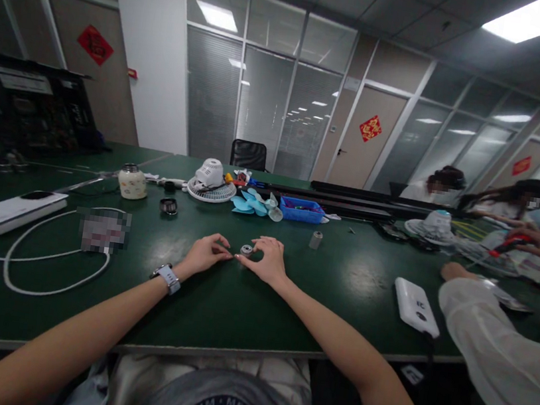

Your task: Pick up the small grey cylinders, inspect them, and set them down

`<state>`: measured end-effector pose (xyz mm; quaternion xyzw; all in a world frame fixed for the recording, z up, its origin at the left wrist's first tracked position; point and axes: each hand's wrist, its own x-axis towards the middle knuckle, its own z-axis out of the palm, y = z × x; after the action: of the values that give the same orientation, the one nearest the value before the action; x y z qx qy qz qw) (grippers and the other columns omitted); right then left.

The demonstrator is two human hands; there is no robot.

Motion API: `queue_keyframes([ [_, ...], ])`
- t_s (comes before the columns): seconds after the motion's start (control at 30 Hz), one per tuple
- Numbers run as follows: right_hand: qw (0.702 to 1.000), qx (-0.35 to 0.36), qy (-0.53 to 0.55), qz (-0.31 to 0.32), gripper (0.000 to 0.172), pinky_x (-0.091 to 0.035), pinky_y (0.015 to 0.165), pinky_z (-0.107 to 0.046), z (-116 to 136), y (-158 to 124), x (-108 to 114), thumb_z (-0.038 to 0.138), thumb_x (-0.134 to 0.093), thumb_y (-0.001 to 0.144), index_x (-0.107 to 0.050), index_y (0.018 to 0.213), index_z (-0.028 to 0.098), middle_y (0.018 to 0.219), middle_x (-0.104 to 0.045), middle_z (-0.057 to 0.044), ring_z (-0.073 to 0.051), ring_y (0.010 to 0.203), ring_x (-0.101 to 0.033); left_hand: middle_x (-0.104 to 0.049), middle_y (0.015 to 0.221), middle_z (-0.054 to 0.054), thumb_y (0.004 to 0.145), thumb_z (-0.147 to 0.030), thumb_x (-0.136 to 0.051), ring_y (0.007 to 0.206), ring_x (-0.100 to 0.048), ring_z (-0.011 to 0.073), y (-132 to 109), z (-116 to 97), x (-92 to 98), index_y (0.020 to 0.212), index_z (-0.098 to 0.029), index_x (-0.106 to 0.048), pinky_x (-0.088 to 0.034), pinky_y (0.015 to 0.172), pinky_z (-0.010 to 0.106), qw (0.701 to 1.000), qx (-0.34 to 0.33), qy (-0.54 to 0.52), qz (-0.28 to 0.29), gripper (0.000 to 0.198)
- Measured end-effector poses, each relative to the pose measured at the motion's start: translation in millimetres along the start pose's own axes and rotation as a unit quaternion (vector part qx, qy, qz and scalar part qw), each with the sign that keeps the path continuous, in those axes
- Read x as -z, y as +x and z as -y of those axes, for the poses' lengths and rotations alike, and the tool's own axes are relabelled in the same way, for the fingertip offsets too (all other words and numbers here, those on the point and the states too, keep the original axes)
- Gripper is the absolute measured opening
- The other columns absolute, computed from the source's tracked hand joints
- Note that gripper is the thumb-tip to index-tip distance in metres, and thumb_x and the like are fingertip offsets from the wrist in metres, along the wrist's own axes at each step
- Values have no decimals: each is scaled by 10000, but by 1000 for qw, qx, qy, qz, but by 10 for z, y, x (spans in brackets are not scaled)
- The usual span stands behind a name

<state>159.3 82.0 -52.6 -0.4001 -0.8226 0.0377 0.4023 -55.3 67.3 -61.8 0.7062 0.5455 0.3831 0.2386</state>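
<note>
In the head view, a small round metal part with a ring-like top stands low over the green table in front of me. My right hand holds it between thumb and fingers from the right. My left hand, with a watch at the wrist, is close on its left side. Its fingers are curved and apart, the tips near the part; whether they touch it I cannot tell. A small silver metal cylinder stands upright on the table, to the right of my right hand.
Behind my hands lie a white fan housing, light-blue fan blades and a blue tray. Leftward are a cream jar and a looped white cable. At right, a white device lies near a co-worker's sleeve.
</note>
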Motion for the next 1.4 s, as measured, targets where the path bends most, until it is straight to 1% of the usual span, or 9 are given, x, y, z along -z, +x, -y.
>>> queue_keyframes([
  [0.23,1000,-2,4,3,370,-365,921,-405,7,-5,-3,564,-708,706,-642,750,203,1015,-691,-62,-228,1014,-571,-732,830,42,769,-557,-575,763,-672,198,-1,-29,-22,981,-200,-592,-466,667,290,997,4,10,-75,415],
  [0.33,1000,-8,8,2,372,-381,914,-400,0,-7,-25,561,-711,708,-664,795,202,1009,-697,-70,-229,1007,-589,-691,724,10,805,-563,-514,648,-625,169,2,-41,-34,873,-205,-570,-421,598,265,994,21,13,-105,369],
  [0.47,999,-5,31,9,363,-411,917,-387,-16,-8,-46,535,-698,737,-698,893,207,1008,-708,-56,-214,992,-621,-529,568,-38,817,-498,-483,552,-501,136,9,-47,-26,669,-212,-445,-338,541,244,987,37,54,-147,324],
  [0.6,995,-21,95,39,366,-481,854,-352,-25,-6,-53,515,-682,757,-710,977,224,985,-724,-42,-208,919,-662,-450,540,-43,807,-407,-460,546,-445,130,12,-57,-7,597,-214,-370,-295,541,246,986,40,85,-134,299],
  [0.77,983,-53,159,70,391,-534,757,-311,-35,15,-19,503,-704,736,-704,1014,228,938,-734,-33,-196,831,-686,-472,566,-36,800,-384,-451,572,-467,141,-1,-75,-4,610,-217,-385,-307,557,251,988,49,83,-125,261],
  [1.03,995,73,50,35,381,-386,1015,-429,-87,121,280,399,-692,795,-646,1152,274,1143,-688,-32,-220,1061,-620,-548,653,-26,778,-293,-451,597,-524,152,-18,-100,-10,786,-218,-483,-357,577,253,987,56,53,-141,82],
  [1.17,989,135,23,54,393,-324,1061,-427,-115,163,378,372,-671,822,-618,1197,268,1206,-659,-34,-206,1091,-611,-580,648,-16,797,-290,-391,595,-550,167,-18,-98,-4,938,-203,-568,-377,580,259,991,52,28,-119,243],
  [1.27,989,133,25,51,397,-346,1036,-412,-91,161,411,409,-665,818,-632,1182,254,1173,-675,-47,-211,1054,-621,-601,658,8,814,-301,-325,642,-574,181,-11,-103,7,847,-196,-633,-388,602,265,994,37,34,-99,327],
  [1.4,996,53,61,31,366,-437,919,-382,-44,145,385,475,-651,801,-695,1083,246,1007,-726,-43,-213,909,-651,-614,646,25,793,-318,-316,661,-574,192,-6,-114,17,646,-198,-616,-380,612,270,994,37,54,-83,355],
])
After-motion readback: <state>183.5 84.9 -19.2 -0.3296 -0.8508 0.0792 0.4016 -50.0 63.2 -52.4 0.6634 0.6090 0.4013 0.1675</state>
